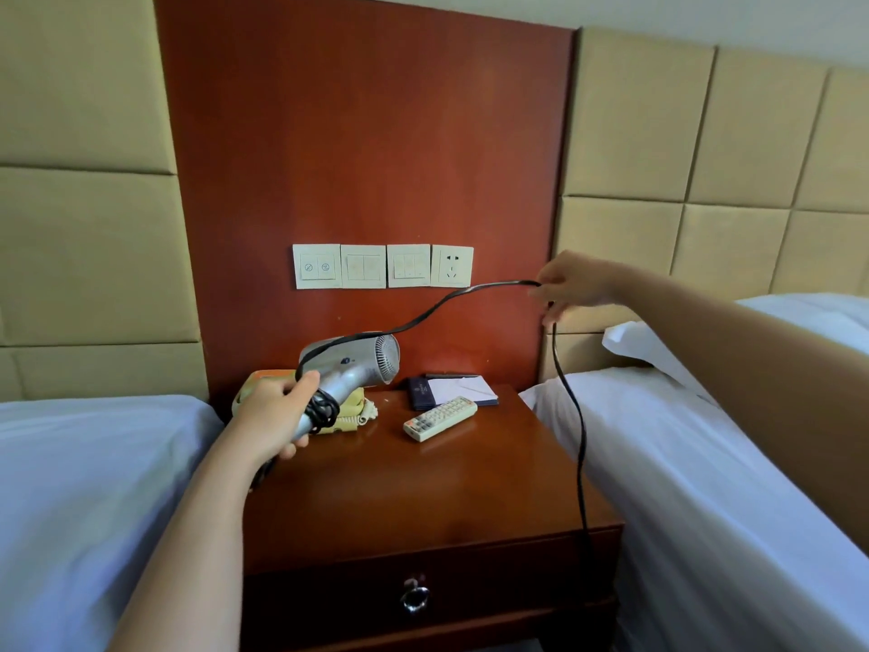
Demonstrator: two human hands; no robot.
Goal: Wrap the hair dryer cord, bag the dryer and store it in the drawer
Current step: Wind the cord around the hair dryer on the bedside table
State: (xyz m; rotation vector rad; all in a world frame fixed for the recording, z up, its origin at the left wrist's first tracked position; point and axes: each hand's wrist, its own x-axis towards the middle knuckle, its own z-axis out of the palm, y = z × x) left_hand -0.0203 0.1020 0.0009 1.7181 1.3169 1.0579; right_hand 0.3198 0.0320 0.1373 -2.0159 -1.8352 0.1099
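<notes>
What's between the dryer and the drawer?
The drawer itself is shut. The cord is only partly wound on the dryer; its loose run hangs from the right hand past the drawer's right end.

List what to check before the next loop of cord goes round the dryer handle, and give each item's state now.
1. Left hand grips the silver hair dryer by its handle: ok.
2. Right hand holds the black flat cord up and away from the dryer: ok.
3. Turns already wound sit on the handle beside the left hand: ok.
4. White wall socket has no plug in it: ok.
5. Loose cord hangs past the front of the brown wooden nightstand. Its end is out of view, so free of snags: cannot tell.
6. Brown drawer with a metal ring pull open for storing: not ok, it is shut.
</notes>
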